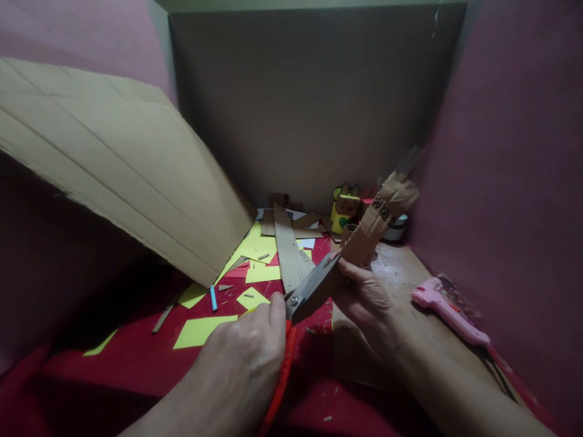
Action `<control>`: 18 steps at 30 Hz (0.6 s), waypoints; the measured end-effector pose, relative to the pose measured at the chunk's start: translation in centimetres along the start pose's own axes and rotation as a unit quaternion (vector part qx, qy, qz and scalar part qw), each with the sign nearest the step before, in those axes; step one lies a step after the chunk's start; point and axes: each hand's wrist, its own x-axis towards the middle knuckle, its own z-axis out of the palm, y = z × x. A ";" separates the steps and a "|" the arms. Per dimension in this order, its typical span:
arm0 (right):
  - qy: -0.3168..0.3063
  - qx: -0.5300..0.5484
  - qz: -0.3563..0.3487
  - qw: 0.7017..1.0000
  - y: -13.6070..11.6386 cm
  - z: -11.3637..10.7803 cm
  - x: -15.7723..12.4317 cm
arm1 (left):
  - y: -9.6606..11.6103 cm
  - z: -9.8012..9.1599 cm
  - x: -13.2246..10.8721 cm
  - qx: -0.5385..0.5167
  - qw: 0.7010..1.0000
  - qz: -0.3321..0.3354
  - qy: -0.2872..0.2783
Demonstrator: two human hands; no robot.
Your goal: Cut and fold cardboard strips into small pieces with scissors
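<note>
My left hand [250, 340] is closed around scissors [314, 288] with red handles, their blades pointing up and to the right. In my right hand [364, 297] is a strip of brown cardboard [364, 237], slanting up to the right, with dark printing near its blurred upper end. The blades meet the strip's lower end, close to my right thumb. Whether they are fully shut on the cardboard I cannot tell.
A large cardboard sheet [122, 158] leans at the left. Yellow paper pieces [204, 331] and cardboard scraps lie on the red cloth [136, 376]. At the right is a pink glue gun [450, 312] with a cord. A yellow decorated holder [341, 212] stands at the back.
</note>
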 end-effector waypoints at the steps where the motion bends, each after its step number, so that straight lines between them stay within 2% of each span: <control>1: 0.002 0.000 0.010 1.000 0.0 0.0 0.0 | 0.0 -0.1 0.0 -0.003 1.000 -0.002 0.002; 8: 0.041 0.032 0.027 0.998 0.3 0.1 0.0 | -0.1 -0.1 0.0 -0.053 0.998 -0.009 0.035; 14: 0.054 0.049 0.034 0.997 0.6 0.0 0.0 | 0.0 -0.7 0.2 -0.052 0.998 -0.028 -0.012; 18: 0.054 0.060 0.031 0.996 0.6 0.2 0.0 | -0.2 -0.4 0.1 -0.085 0.996 -0.016 -0.024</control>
